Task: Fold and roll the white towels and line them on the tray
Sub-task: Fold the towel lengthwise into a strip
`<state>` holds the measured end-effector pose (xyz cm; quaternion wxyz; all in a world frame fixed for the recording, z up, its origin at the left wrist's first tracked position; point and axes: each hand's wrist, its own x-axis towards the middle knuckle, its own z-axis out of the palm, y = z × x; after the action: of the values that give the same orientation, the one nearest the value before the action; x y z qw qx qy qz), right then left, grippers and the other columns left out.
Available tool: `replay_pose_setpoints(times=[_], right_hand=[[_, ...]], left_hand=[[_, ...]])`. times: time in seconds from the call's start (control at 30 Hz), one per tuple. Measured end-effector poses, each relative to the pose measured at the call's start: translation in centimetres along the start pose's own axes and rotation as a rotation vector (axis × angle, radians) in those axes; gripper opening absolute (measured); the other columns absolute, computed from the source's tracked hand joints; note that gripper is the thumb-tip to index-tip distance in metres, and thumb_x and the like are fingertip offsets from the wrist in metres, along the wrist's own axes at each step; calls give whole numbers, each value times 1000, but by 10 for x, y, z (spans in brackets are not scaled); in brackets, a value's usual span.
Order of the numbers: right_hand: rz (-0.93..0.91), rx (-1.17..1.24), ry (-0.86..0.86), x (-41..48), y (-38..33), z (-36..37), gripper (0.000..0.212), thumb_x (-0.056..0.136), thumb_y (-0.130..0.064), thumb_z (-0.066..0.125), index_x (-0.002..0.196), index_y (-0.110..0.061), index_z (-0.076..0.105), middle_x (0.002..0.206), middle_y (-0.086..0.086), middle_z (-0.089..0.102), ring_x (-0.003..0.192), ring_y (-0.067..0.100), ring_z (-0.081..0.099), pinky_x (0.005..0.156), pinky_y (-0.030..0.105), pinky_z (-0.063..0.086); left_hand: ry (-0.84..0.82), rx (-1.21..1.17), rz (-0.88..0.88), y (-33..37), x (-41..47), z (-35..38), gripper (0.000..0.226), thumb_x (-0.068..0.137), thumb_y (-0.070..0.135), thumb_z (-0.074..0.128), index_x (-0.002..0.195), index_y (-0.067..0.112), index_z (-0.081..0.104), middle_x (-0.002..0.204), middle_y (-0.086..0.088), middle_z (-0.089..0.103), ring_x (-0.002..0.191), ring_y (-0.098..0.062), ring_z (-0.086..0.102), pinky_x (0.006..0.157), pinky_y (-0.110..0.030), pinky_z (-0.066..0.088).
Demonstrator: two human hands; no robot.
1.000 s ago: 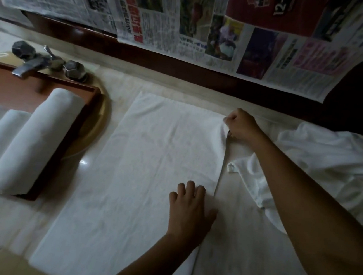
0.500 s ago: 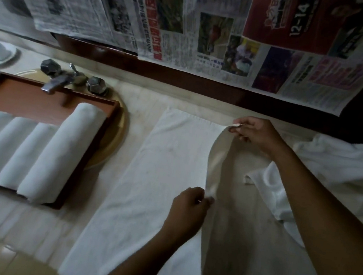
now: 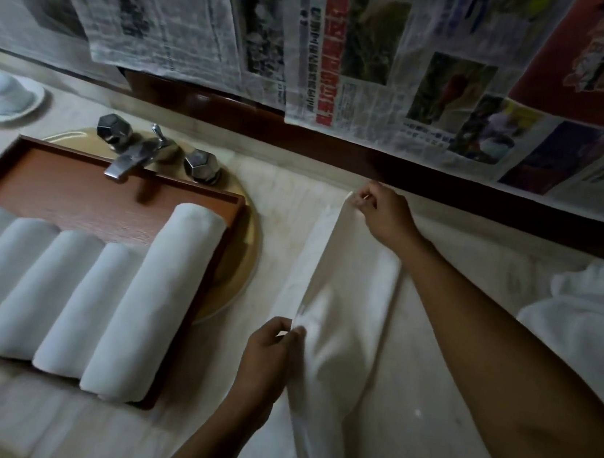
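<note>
A white towel lies lengthwise on the marble counter, its right edge lifted and swung over towards the left. My right hand pinches that edge at the far end. My left hand pinches the same edge nearer to me. To the left, a brown wooden tray rests over the sink and holds several rolled white towels side by side.
A heap of loose white towels lies at the right. A chrome tap with two knobs stands behind the tray. A white soap dish sits at the far left. Newspaper sheets hang on the wall behind.
Both hands took the towel's right edge, lifted it off the counter and carried it leftwards over the towel. The view shifted left, showing more rolled towels on the tray.
</note>
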<state>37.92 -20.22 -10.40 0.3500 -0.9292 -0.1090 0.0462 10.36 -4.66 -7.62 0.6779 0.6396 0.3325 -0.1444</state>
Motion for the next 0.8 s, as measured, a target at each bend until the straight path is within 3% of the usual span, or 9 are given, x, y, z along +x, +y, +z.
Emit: replay_pose_setpoints(times=[0.07,0.13,0.23,0.3,0.4,0.5,0.67,0.73,0.8], right_hand=[[35,-28,-20,5,1,21,18,101,-38,61,89,-25,56,77,-6,61,78,21,60,71,33,46],[67,-142,-11,5,3,38,18,101,-42,58,95,-25,59,94,-2,69,92,26,64,83,40,50],[54,-232,60,2,5,53,21,101,-41,58,101,-21,64,109,3,69,106,30,61,91,43,43],[30,-229,76,2,7,58,22,100,-43,59,100,-22,63,108,2,69,106,30,60,90,43,40],[39,-219,93,2,10,61,24,100,-46,59,96,-23,62,106,2,68,104,31,60,90,45,42],[43,-222,140,0,9,66,27,99,-49,59,94,-22,61,106,2,67,105,32,57,90,45,40],[76,-281,237,-1,12,79,34,98,-53,58,94,-19,61,105,4,67,104,33,55,89,44,35],[88,-318,262,-1,12,84,36,98,-53,58,94,-17,61,104,6,67,103,34,55,88,45,35],[79,-348,298,-2,11,87,35,98,-52,57,94,-18,61,102,6,66,101,34,54,86,45,35]], left_hand=[[63,121,17,-6,11,-10,22,100,28,63,81,18,70,68,-1,71,59,-15,63,54,-30,46],[75,194,20,-6,16,-16,21,97,30,67,79,19,68,68,-2,70,59,-16,62,53,-30,46],[-46,-40,-33,2,15,-23,20,98,23,68,82,10,65,73,-8,72,64,-21,65,59,-34,52],[-56,-113,-35,0,17,-32,21,98,22,67,79,15,66,72,-8,72,63,-23,62,60,-38,49],[105,124,45,-18,30,-45,24,96,26,68,75,17,62,63,-4,63,54,-14,51,49,-27,36],[190,223,100,-25,37,-50,24,95,22,69,76,11,59,65,-5,64,50,-5,52,44,-19,37],[248,330,126,-31,42,-49,24,95,28,70,76,19,57,65,0,65,61,-6,61,49,-17,41],[253,364,137,-31,44,-47,24,94,31,70,78,22,55,68,3,67,63,-4,63,52,-18,45],[256,389,141,-30,45,-45,23,94,33,69,79,24,55,70,5,68,64,-4,64,58,-27,53]])
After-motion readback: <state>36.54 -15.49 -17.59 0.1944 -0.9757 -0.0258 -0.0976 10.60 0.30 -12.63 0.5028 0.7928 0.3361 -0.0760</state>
